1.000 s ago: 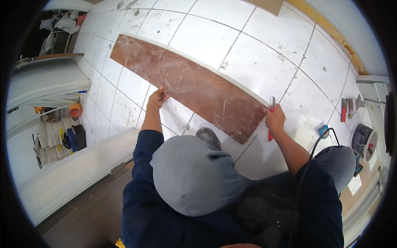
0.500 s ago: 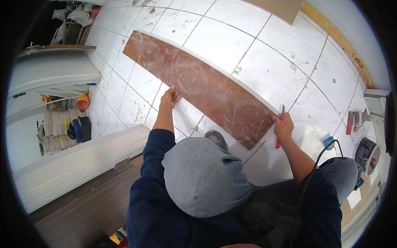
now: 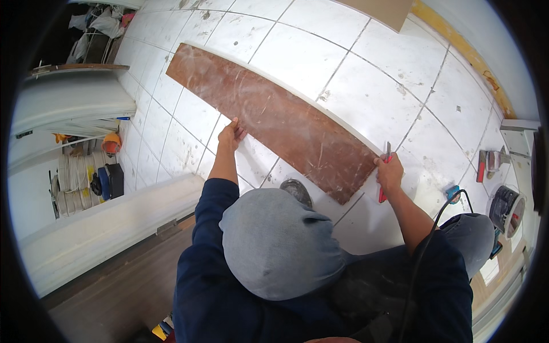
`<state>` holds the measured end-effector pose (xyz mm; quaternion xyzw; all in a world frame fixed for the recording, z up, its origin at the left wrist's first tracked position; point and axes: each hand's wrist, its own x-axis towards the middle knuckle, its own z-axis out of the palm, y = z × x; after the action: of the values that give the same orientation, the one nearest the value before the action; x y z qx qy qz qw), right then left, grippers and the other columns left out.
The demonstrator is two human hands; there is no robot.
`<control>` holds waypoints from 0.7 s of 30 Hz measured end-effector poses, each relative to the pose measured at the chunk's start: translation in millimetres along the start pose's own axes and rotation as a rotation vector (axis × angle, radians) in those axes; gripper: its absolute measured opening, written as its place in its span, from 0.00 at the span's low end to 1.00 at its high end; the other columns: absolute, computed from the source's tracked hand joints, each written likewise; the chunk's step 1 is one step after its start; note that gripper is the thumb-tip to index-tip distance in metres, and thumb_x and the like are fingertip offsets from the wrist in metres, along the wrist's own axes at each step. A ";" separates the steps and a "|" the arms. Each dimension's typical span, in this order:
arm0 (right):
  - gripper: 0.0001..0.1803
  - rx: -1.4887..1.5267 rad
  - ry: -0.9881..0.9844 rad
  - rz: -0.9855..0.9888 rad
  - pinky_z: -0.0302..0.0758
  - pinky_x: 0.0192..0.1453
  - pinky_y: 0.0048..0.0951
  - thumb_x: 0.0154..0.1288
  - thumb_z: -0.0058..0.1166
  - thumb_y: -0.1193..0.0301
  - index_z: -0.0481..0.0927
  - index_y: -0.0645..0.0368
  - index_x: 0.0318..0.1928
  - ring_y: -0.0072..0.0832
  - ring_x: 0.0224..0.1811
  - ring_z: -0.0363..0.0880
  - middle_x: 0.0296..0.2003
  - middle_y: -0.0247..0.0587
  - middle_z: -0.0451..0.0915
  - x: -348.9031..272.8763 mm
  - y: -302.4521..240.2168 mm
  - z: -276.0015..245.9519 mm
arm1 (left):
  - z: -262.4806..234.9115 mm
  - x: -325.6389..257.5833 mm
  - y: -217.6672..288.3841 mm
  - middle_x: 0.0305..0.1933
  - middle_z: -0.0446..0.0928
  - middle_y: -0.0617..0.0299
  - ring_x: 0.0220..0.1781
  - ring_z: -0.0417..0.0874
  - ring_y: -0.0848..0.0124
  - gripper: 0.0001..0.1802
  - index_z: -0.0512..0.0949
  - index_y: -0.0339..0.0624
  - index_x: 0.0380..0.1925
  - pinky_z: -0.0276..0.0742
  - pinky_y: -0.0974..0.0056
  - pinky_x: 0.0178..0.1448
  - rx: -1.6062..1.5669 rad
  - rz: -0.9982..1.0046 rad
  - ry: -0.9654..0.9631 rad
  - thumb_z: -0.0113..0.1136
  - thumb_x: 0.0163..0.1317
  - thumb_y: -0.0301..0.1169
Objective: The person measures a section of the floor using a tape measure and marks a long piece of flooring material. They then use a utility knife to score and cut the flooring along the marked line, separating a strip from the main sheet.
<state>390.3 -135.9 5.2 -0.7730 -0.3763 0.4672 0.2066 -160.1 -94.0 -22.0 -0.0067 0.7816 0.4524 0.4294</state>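
Observation:
A long reddish-brown board [image 3: 269, 120], scuffed and dusty with a pale far edge, slants from upper left to lower right over the tiled floor. My left hand [image 3: 231, 135] grips its near edge, thumb on top and fingers underneath. At the board's right end is my right hand [image 3: 390, 174], closed around a red utility knife [image 3: 382, 195] whose blade end points away from me. Those same fingers touch the board's corner. My bent knee [image 3: 280, 246] and one shoe [image 3: 297, 192] are just below the board.
White floor tiles [image 3: 311, 51] surround the board. To the right lie a red-handled scraper [image 3: 481, 166], a blue tape measure [image 3: 453, 194] and a dark bucket [image 3: 506, 210], with a black cable [image 3: 426, 251] near my arm. A beige panel [image 3: 380, 11] lies at the top. Coiled cable [image 3: 77, 177] sits left.
The view has shifted very slightly, so everything sits a little further left. Both hands keep the same hold on the board and the utility knife.

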 end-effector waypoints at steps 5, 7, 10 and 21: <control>0.12 -0.030 0.018 -0.062 0.72 0.19 0.31 0.61 0.65 0.71 0.74 0.59 0.38 0.24 0.17 0.74 0.22 0.37 0.76 2.9 2.2 -2.3 | 5.9 -5.2 16.0 0.39 0.80 0.51 0.35 0.84 0.60 0.18 0.80 0.34 0.40 0.89 0.57 0.36 0.123 0.080 -0.078 0.72 0.64 0.39; 0.12 -0.092 0.064 -0.182 0.73 0.19 0.31 0.61 0.66 0.71 0.75 0.60 0.38 0.25 0.17 0.75 0.23 0.38 0.76 11.2 19.9 -1.4 | 2.2 -5.4 16.8 0.40 0.81 0.48 0.35 0.86 0.58 0.20 0.80 0.33 0.40 0.88 0.57 0.34 0.165 0.159 -0.128 0.72 0.64 0.40; 0.17 -0.159 0.004 -0.032 0.78 0.46 0.44 0.58 0.68 0.64 0.79 0.62 0.40 0.49 0.40 0.85 0.34 0.51 0.85 3.1 2.3 -3.2 | 9.4 -12.1 16.2 0.53 0.79 0.40 0.51 0.84 0.47 0.37 0.76 0.28 0.52 0.83 0.49 0.53 0.698 0.348 0.194 0.78 0.53 0.46; 0.14 -0.161 0.001 -0.087 0.77 0.33 0.37 0.65 0.64 0.67 0.76 0.62 0.41 0.35 0.25 0.80 0.27 0.45 0.81 -8.3 -15.9 -10.9 | 127.6 -62.3 60.7 0.81 0.43 0.32 0.83 0.45 0.40 0.74 0.49 0.32 0.78 0.55 0.46 0.81 1.292 0.725 -0.171 0.83 0.38 0.58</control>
<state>391.3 -131.9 25.8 -0.7703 -0.4457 0.4257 0.1637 -60.1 9.4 34.4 0.5406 0.8088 0.0148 0.2311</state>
